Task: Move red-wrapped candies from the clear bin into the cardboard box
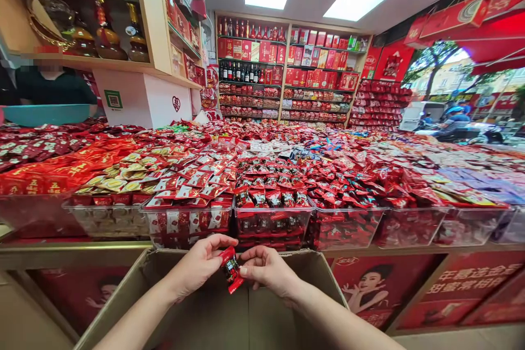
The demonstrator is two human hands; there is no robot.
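Note:
Between both hands, a small red and black candy packet (231, 269) is held over an open cardboard box (328, 279). My left hand (202, 262) pinches its upper left end with thumb and fingers. On its right side, my right hand (266, 270) grips it between thumb and fingertips. Just beyond the hands stands a clear bin (273, 224) filled with similar red and black packets. To its left is a clear bin (186, 224) of red and white packets.
More clear bins (348, 227) of wrapped sweets line the counter edge on both sides. Shelves (286, 76) with bottles and red boxes stand at the back. A person (51, 85) is behind a teal basin (47, 115) at the left.

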